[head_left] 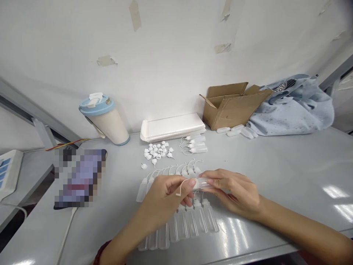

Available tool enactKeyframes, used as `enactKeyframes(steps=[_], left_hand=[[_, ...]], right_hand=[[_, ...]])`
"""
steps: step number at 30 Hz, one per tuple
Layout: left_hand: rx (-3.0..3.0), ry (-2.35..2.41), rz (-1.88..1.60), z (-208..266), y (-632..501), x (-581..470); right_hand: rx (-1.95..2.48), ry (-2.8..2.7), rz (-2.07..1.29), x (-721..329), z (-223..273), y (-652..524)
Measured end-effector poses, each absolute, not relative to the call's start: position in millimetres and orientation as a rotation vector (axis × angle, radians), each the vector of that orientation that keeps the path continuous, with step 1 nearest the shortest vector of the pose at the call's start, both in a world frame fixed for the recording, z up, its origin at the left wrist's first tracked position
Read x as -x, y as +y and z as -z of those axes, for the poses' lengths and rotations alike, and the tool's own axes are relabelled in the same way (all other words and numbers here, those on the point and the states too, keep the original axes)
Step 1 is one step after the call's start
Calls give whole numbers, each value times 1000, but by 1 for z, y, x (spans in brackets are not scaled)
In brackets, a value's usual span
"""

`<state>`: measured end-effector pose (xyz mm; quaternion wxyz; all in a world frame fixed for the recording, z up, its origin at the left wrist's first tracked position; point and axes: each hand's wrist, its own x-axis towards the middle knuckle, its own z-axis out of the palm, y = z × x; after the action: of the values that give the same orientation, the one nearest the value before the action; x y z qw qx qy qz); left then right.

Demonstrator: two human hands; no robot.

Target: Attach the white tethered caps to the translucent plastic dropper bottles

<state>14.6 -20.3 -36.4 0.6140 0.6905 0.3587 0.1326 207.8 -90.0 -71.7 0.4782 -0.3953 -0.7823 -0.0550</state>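
Between my hands, a small clear plastic squeeze bottle [203, 183] lies nearly sideways above the table. My left hand [167, 193] is closed on its white cap end, and a thin cap strap curls out past the thumb. Fingers of my right hand [234, 189] grip the bottle's body. Under and around my hands stand out rows of similar bottles with strapped white caps, laid flat: a front row [194, 222] and a back row [142, 189] partly hidden by my left hand. Several loose white caps [158, 150] are heaped beyond them.
Several strapped bottles [198, 149] lie by a stack of white boards [173, 127]. Behind are a tumbler [110, 123], an open cardboard box [234, 112] with bottles [234, 131] beside it, and a blue cloth bag [295, 110]. A phone [82, 176] with a cable lies left.
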Motion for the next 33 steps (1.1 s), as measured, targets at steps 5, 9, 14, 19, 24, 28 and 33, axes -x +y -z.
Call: enactKeyframes(steps=[5, 9, 14, 19, 24, 28, 33], left_hand=[[-1529, 755, -248, 38, -20, -14], [-1703, 781, -394, 34, -22, -14], [-1647, 788, -331, 33, -23, -13], [-1588, 717, -183, 36, -23, -13], [-1840, 719, -214, 34, -23, -14], [-2200, 676, -379, 38, -27, -13], [-2286, 607, -473, 42, -28, -12]], right_hand=[[957, -1908, 130, -209, 73, -90], [971, -1905, 80, -209, 74, -90], [979, -1901, 66, -207, 74, -91], [920, -1910, 134, -207, 74, -91], [985, -1934, 105, -208, 71, -91], [1059, -1887, -68, -208, 67, -92], [1121, -1885, -197, -207, 65, -94]])
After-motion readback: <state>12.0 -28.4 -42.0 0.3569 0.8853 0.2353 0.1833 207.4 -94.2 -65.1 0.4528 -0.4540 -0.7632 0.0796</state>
